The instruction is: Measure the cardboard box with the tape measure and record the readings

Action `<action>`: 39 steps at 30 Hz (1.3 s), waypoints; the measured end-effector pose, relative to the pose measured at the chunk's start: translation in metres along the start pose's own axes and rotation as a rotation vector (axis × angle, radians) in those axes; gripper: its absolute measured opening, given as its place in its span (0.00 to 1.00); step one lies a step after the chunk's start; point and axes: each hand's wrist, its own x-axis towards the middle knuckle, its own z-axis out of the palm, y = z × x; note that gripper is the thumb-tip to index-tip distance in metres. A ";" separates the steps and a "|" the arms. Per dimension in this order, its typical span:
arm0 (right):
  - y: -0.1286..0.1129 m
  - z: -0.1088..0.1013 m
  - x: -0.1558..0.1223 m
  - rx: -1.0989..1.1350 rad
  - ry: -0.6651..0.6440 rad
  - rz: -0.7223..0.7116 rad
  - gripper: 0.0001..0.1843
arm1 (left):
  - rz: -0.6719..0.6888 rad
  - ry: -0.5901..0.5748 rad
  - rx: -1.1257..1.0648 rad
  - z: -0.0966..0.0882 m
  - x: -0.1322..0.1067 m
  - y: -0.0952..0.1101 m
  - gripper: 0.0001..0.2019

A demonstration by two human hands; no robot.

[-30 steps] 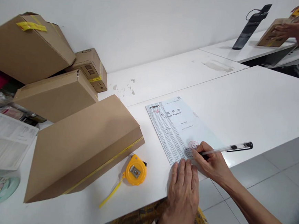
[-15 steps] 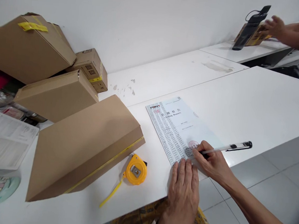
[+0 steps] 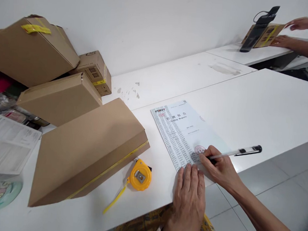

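A printed report sheet (image 3: 180,132) lies on the white table (image 3: 250,109) near its front edge. My right hand (image 3: 219,168) is closed on a clear pen (image 3: 236,152), its tip on the sheet beside a red stamp. My left hand (image 3: 189,194) lies flat with fingers together, pressing down the sheet's near corner. A yellow tape measure (image 3: 139,175) sits just left of my left hand, its tape end trailing toward the table edge.
A large cardboard box (image 3: 87,153) lies left of the sheet, with several more boxes (image 3: 59,95) stacked behind it. Papers (image 3: 4,146) sit at far left. At the far right, another person's hands (image 3: 296,32) handle a small box (image 3: 264,35) beside a black device (image 3: 258,29).
My hands and the pen have barely moved. At the far right the other person has set the small box down behind the black device and keeps both hands by it.
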 end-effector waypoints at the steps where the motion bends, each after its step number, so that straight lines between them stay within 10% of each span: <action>1: 0.000 0.001 -0.001 0.008 0.001 -0.001 0.17 | -0.001 0.000 -0.002 0.001 0.000 0.000 0.22; 12: 0.020 -0.025 0.024 -0.210 0.139 -0.109 0.12 | -0.116 0.101 -0.287 -0.021 -0.003 -0.007 0.19; 21: 0.056 -0.031 0.064 -0.638 0.161 -0.275 0.32 | -0.444 0.296 -0.084 -0.050 -0.053 -0.091 0.19; 29: 0.012 -0.019 0.026 -0.350 0.577 -0.369 0.13 | -0.786 0.195 -0.578 -0.041 -0.062 -0.107 0.28; 35: -0.066 0.035 -0.032 0.567 -0.457 0.167 0.31 | -0.829 0.132 -1.367 -0.077 -0.057 -0.094 0.37; 39: -0.097 0.054 -0.034 0.729 -0.712 0.255 0.38 | -0.800 0.105 -1.368 -0.095 -0.062 -0.093 0.43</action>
